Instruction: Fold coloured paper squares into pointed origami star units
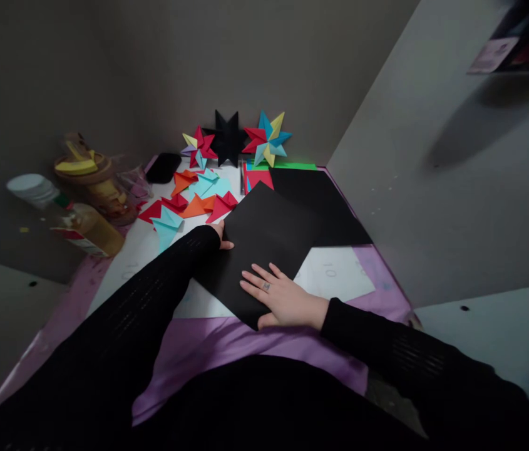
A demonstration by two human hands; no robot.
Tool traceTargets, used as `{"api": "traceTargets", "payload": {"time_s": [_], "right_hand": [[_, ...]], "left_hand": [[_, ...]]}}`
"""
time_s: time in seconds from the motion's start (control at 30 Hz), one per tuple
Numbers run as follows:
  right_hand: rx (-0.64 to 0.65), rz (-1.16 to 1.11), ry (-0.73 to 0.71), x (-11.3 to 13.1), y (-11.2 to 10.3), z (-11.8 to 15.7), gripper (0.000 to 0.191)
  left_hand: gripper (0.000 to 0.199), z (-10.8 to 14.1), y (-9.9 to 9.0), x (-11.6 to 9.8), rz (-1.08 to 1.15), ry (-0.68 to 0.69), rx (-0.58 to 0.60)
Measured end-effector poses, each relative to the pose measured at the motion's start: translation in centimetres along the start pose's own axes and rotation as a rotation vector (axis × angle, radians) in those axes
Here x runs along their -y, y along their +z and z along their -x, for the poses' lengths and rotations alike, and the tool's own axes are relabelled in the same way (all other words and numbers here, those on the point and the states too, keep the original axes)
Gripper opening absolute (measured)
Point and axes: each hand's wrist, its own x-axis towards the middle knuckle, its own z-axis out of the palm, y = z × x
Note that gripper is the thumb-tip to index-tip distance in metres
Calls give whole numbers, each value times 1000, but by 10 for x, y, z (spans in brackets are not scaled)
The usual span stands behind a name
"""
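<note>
A large black sheet of paper (264, 228) lies turned cornerwise in front of me. My right hand (285, 300) rests flat on its near part, fingers spread, with a ring on one finger. At the sheet's left edge is my left hand (225, 238), mostly hidden by the black sleeve; its thumb and one fingertip show, apart, touching the paper. Another black sheet (325, 210) lies behind and to the right, partly covered. White paper with pencilled numbers (334, 272) shows underneath.
Folded red, orange and light-blue paper pieces (198, 203) lie to the left. Behind stand paper stars, one black (229, 139) and two multicoloured (268, 139). A phone (164, 168), a bottle (90, 228) and a brown cup (99, 188) are left. A purple cloth (245, 344) covers the table.
</note>
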Motion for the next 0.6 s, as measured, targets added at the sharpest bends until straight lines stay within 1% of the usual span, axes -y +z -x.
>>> {"api": "traceTargets", "payload": {"time_s": [0.17, 0.3, 0.43, 0.53, 0.6], "right_hand": [[-93, 35, 138, 12, 14, 4, 89], [-181, 59, 295, 23, 26, 8, 89], [-241, 63, 439, 35, 33, 13, 91], [-264, 74, 452, 45, 42, 17, 86], [-276, 82, 413, 51, 53, 22, 75]], "left_hand": [[95, 3, -1, -1, -4, -1, -11], [98, 2, 0, 0, 25, 8, -23], [102, 0, 1, 3, 73, 21, -50], [104, -1, 1, 4, 84, 31, -57], [103, -3, 1, 5, 88, 45, -59]]}}
